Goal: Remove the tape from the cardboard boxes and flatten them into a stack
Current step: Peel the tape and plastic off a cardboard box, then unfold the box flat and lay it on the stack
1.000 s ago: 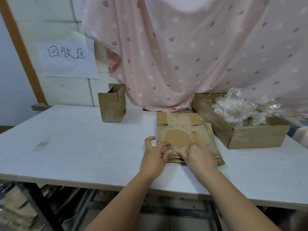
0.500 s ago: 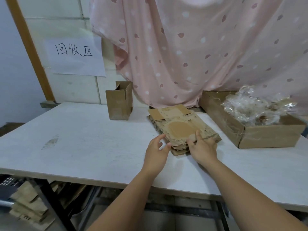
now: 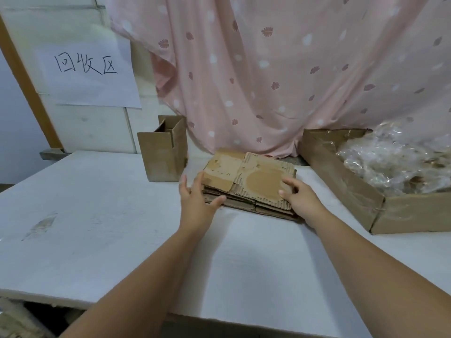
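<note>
Surface [image 3: 92,215]: a wide white top. Everything sits at its far side.
Big box [image 3: 341,181]: open, far right, full of crinkly clear stuff [image 3: 395,162]. I think that is pulled-off tape.
Stack [image 3: 256,176]: flat cardboard boxes piled in the middle, near the pink curtain. The sheets do not line up, and some stick out at the near side.
Small box [image 3: 163,159]: stands up, top open, just left of the stack and not touching it. It is not flat yet, so it looks like the next job.
Left hand [image 3: 195,201]: open, fingers mostly straight. It touches the left side of the stack, with the thumb along the near edge.
Right hand [image 3: 302,198]: open, fingers a little bent. It lies on top of the stack's right end and holds nothing.
Step now: I think it is tidying the pile.
Do it well: push both sides in together, softly. Keep one hand pressing down so the top sheet cannot slide. Tap the near edge straight too.
Take care: a hard shove could push the pile into the small box.
</note>
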`<state>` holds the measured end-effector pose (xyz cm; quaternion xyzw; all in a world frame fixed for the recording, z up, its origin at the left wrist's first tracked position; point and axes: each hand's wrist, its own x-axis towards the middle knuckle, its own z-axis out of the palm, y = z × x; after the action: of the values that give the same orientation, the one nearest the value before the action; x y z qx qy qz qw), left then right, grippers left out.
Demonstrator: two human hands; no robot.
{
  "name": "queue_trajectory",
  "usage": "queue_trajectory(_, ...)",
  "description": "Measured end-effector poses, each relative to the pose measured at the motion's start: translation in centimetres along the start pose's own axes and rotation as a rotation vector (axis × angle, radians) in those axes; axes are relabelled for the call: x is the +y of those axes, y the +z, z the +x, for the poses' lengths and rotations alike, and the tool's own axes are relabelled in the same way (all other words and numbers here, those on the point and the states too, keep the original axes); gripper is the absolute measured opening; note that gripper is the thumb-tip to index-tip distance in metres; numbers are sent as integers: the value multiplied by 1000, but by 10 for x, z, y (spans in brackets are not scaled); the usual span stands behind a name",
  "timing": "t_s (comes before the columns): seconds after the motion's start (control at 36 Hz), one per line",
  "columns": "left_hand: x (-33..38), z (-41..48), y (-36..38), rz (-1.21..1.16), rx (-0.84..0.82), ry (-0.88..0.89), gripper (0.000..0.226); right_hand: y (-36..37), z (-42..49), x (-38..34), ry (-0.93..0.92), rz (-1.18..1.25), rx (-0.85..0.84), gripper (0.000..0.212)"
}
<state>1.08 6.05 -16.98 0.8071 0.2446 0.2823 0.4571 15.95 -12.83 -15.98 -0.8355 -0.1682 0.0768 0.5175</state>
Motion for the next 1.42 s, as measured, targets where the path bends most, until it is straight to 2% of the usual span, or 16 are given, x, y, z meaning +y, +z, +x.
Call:
queue_trajectory(0.08,-4,17,5,28,58,-44,68,1,16,4,-23,10,16,45)
queue_trajectory(0.19,-6,27,10,36,125,-11,58,6,24,9,-80,-23,62,39)
queue_trajectory(0.28,-11,27,10,62,108,1,54,10,17,9,-120,-40,184,33)
queue_trajectory(0.36,-13,27,9,85,107,21,51,12,6,7,-182,9,378,30)
queue_trajectory(0.42,-13,27,9,72,117,40,47,14,-3,3,-305,-75,531,32)
queue_trajectory(0.5,-12,24,10,6,162,46,42,27,-18,-2,-661,-375,679,29)
queue_trajectory(0.58,-10,25,8,-62,251,-34,42,54,-39,-12,-952,-511,559,25)
queue_trajectory(0.67,-12,35,-3,-91,374,-112,50,81,-56,-26,-1075,-530,356,25)
queue_trajectory(0.78,-23,58,-25,-62,487,-140,74,106,-66,-37,-1019,-515,36,28)
queue_trajectory(0.89,-35,84,-34,-40,503,-168,101,108,-60,-35,-749,-496,-181,21)
queue_trajectory(0.97,-42,105,-36,-38,488,-190,113,111,-50,-30,-699,-457,-212,4)
queue_trajectory(1.06,-48,121,-39,-32,488,-180,117,115,-44,-30,-631,-396,-221,10)
queue_trajectory(1.22,-51,125,-35,-18,520,-156,109,114,-40,-32,-529,-330,-235,13)
queue_trajectory(1.36,-48,101,-48,-261,556,-177,104,112,-40,-35,-473,-339,-242,16)
queue_trajectory(1.42,-48,85,-57,-396,560,-192,93,111,-41,-37,-452,-343,-233,17)
